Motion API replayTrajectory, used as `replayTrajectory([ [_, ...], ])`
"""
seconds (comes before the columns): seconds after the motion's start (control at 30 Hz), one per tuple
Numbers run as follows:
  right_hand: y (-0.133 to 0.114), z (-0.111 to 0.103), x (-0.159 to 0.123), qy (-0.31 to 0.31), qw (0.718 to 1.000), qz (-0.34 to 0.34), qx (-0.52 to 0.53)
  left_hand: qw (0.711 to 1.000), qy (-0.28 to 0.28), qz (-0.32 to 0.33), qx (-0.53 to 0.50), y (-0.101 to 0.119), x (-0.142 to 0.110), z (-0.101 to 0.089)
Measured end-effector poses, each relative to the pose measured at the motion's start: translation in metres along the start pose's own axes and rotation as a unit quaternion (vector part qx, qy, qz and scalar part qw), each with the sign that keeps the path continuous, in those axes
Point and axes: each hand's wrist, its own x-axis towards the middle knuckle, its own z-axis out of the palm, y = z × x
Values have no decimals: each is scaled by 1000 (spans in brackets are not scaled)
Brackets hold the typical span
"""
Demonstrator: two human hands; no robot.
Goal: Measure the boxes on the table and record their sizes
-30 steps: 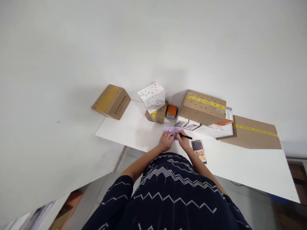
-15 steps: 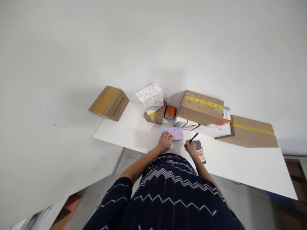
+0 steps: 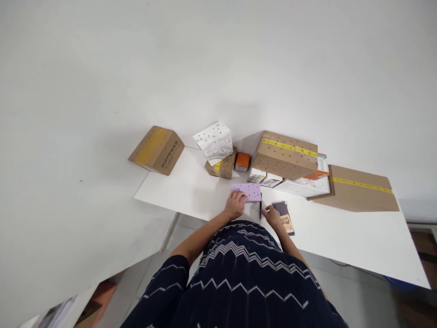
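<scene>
A small purple box with dark dots [image 3: 251, 190] lies on the white table. My left hand [image 3: 235, 205] is on its left front part, fingers curled over it and holding it. Along the box's right end lies a black pen [image 3: 261, 208], its length pointing away from me. My right hand [image 3: 273, 217] is just right of the pen, thumb and fingers a little apart, with fingertips close to it; whether they touch is too small to tell. Beside that hand lies a phone-like dark item with a picture on it [image 3: 286, 222].
Behind the purple box stand an orange box [image 3: 242, 161], a dotted white box [image 3: 215, 141] on a small brown carton [image 3: 223, 168], and a large taped carton [image 3: 287, 157] atop white boxes [image 3: 307, 186]. Further cartons stand far left [image 3: 159, 150] and right [image 3: 362, 189] on the table [image 3: 358, 237].
The pen, slanted in my right hand before, now lies by the purple box's right end, and the fingers have come off it. My left hand stays on the box.
</scene>
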Motion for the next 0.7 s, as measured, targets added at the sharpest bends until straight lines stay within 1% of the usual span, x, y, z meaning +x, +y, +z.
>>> replayTrajectory([
  [0.07,7,-6,-7,59,997,2,-56,1000,2,2,1,0,0,1],
  [0.13,15,-11,-15,140,982,12,-128,1000,6,2,1,0,0,2],
  [0.17,20,-12,-20,172,972,24,-156,1000,7,2,1,0,0,2],
  [0.2,25,-12,-24,191,965,43,-172,1000,8,1,1,0,-1,2],
  [0.23,30,-12,-28,196,962,63,-178,1000,8,0,2,0,-1,2],
  [0.3,41,-8,-32,183,963,89,-175,1000,7,-2,2,-1,-1,3],
  [0.37,49,-3,-34,168,968,83,-168,1000,11,3,1,-1,-1,4],
  [0.43,54,1,-33,170,969,70,-167,1000,23,10,0,-2,-1,5],
  [0.5,53,3,-33,177,967,69,-168,999,40,20,8,-3,-1,7],
  [0.6,46,0,-33,179,967,85,-161,996,72,34,31,-5,-1,11],
  [0.67,42,-6,-33,176,970,99,-134,994,87,43,42,-6,-1,13],
  [0.7,41,-9,-33,169,974,108,-104,994,91,45,45,-6,-1,13],
])
